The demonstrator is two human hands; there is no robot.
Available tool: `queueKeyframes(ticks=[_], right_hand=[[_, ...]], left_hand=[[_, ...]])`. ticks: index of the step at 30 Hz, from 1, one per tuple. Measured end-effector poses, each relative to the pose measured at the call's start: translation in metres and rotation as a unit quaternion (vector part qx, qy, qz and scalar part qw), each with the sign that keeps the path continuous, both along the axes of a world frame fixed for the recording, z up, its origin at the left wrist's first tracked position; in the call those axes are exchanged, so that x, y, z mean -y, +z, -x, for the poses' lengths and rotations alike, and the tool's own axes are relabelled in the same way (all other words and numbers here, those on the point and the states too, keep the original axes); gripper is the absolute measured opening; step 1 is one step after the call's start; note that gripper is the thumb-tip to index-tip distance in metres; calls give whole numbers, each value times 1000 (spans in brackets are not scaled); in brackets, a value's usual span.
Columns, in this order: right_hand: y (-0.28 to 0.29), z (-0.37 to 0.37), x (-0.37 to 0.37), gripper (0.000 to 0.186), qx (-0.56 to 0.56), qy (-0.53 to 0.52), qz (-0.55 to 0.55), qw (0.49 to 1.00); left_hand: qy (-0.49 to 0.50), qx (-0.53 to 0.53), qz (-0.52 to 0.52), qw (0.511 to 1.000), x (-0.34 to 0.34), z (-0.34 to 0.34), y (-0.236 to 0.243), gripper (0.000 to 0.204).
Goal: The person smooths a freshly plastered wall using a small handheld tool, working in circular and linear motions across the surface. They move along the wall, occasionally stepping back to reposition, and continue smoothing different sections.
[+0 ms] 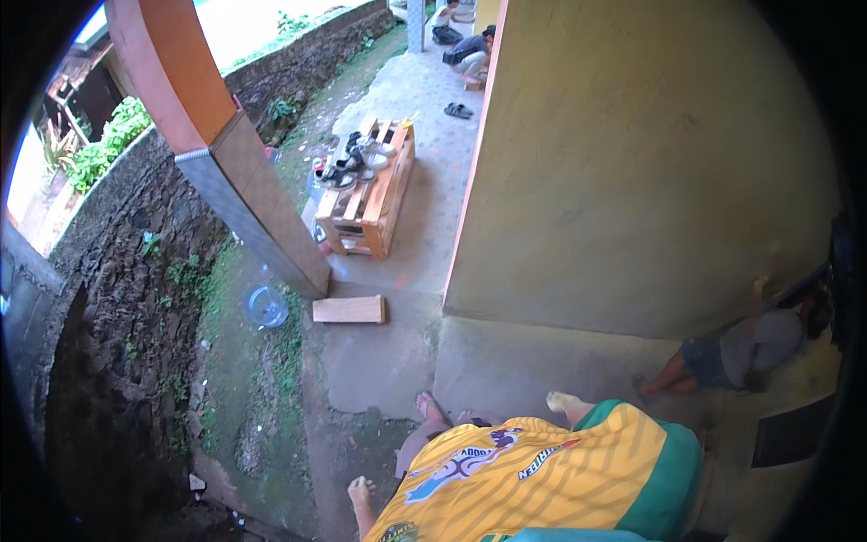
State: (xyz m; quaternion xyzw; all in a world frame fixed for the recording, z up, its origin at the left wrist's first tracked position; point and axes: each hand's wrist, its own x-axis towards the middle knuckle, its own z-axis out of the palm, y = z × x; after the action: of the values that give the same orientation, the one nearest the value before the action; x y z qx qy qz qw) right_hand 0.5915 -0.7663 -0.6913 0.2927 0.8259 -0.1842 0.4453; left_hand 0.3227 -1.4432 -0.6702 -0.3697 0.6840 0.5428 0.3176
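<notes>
Below me my yellow-and-green printed jersey [578, 488] fills the lower middle. My left hand [361, 492] hangs left of the jersey, its fingers apart and slightly curled around nothing. My right hand [564, 404] reaches out past the jersey's upper right, fingers apart, with nothing visible in it. Between them shows a sandalled foot [426, 406] on concrete. Ahead of my hands lies a pale wooden block [349, 309] at a pillar's base, apart from both.
Slatted wooden rack [393, 199] holding several shoes; loose sandals [458, 110]; tiled pillar [253, 208]; clear plastic jug [268, 305] beside a mossy gutter and stone wall [126, 253]; yellow wall [632, 154]; seated person [759, 343] at right; two crouched people [468, 56] far along the walkway.
</notes>
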Motion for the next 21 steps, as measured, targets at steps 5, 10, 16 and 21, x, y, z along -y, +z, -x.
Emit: queueKeyframes(ticks=[5,10,16,21], right_hand=[[-34,-50,73,48,-4,-58,2,998],[36,87,23,50,-373,-299,-44,877],[345,308,-68,50,-729,-181,-165,640],[590,426,-72,49,-750,124,-464,455]], left_hand=[[-168,44,34,984,44,-93,25,25],[-299,53,54,951,49,-46,4,29],[-344,-60,45,936,38,135,-49,35],[-164,-215,-70,960,-53,311,26,40]])
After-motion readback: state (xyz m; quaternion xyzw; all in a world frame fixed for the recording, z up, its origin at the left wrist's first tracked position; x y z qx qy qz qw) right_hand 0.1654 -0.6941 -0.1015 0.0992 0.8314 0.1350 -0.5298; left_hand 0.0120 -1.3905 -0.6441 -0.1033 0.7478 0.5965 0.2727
